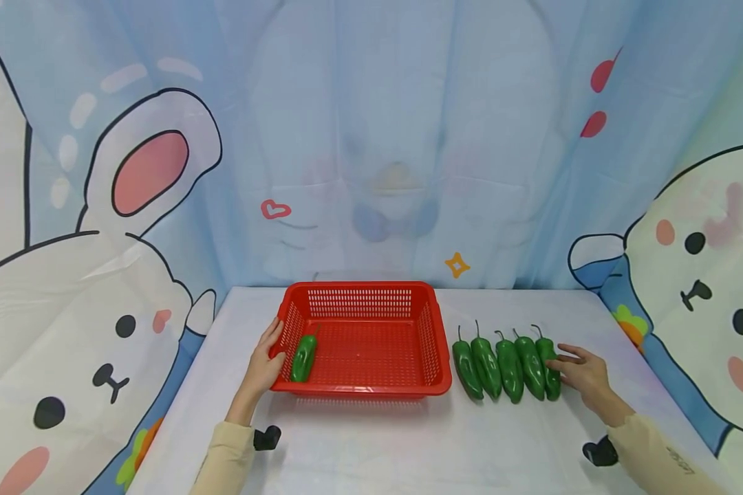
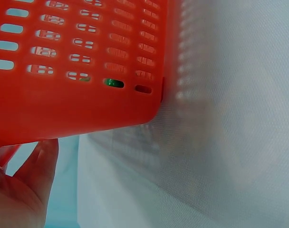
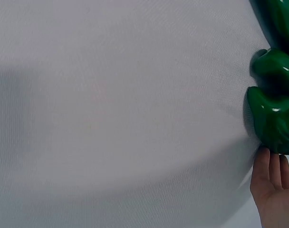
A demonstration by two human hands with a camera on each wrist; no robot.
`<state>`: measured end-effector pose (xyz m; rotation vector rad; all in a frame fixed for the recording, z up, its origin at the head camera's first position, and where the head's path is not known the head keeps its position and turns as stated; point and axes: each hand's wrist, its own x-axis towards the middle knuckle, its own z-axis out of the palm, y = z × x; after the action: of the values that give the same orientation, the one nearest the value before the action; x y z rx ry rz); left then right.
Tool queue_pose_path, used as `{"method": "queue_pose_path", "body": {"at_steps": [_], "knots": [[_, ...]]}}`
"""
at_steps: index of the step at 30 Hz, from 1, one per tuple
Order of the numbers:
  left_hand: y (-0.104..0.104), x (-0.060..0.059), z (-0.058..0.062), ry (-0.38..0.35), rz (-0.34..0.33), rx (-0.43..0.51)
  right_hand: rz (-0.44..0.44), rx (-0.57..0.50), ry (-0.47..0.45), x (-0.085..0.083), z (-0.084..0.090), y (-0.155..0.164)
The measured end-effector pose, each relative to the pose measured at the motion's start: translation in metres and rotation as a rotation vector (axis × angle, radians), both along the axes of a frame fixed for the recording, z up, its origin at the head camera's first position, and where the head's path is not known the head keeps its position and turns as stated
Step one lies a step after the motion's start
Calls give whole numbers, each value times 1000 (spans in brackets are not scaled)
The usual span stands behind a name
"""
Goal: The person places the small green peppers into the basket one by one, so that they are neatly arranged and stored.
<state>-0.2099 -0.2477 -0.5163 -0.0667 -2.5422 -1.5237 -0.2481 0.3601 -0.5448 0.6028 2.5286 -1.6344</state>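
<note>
A red plastic basket (image 1: 359, 390) stands on the table, with one green chili pepper (image 1: 304, 357) lying at its left end. At the basket's left side, my left hand (image 1: 263, 363) holds the rim, which also shows in the left wrist view, with the hand (image 2: 25, 194) at the basket's edge. Several green peppers lie side by side right of the basket, stems pointing away. My right hand (image 1: 585, 372) touches the rightmost pepper (image 1: 548, 368) with its fingertips. In the right wrist view, extended fingers (image 3: 262, 164) meet the end pepper (image 3: 273, 121).
A white cloth covers the table (image 1: 371, 447), with black heart prints near both wrists. Behind it hangs a light blue curtain (image 1: 384, 137) with cartoon animals. The other peppers (image 1: 486, 368) fill the space between the basket and the rightmost one.
</note>
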Motion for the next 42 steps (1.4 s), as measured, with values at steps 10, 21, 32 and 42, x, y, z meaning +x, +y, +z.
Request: {"method": "queue_pose_path", "body": {"at_steps": [10,21,32,42], "knots": [[5,1,0,-9,-2,5,-109,22,17,3,4,0],[8,2,3,-15,-4,6,-114,-27,12,8,12,8],[4,1,4,-19,7,-7,-161,-210,0,6,36,9],[3,-1,1,-23,10,0,-167,-306,-29,1,53,0]]}}
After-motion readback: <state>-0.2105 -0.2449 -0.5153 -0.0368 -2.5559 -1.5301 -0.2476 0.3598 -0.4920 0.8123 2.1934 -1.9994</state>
